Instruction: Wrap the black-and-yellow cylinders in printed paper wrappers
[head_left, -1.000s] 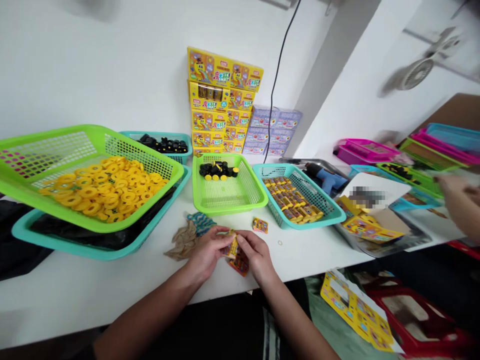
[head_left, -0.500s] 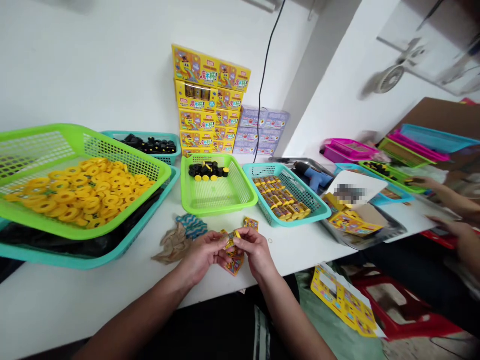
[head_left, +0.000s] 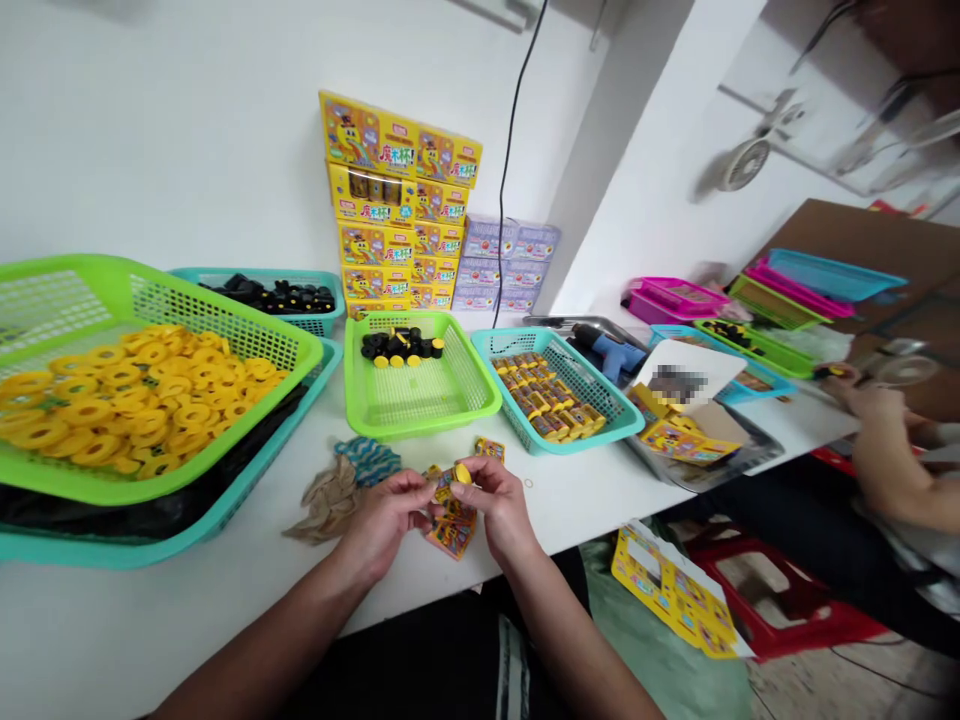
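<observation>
My left hand (head_left: 386, 515) and my right hand (head_left: 496, 505) meet over the near edge of the white table (head_left: 150, 600). Together they pinch a small yellow printed packet (head_left: 448, 482) with a round yellow piece at its top. Both hands are closed on it. Under them lies another flat printed packet (head_left: 450, 532). A third small packet (head_left: 489, 449) lies just beyond my right hand.
A green basket of yellow rings (head_left: 142, 395) sits left on a teal tray; a green basket (head_left: 420, 390) with black pieces and a teal basket of packets (head_left: 555, 395) stand ahead. Stacked yellow boxes (head_left: 397, 200) line the wall. Another person's hands (head_left: 877, 420) work at right.
My hands stay together on the packet and now hold it a little higher. The camera has swung right, shifting everything left in view. The other person's hands have moved.
</observation>
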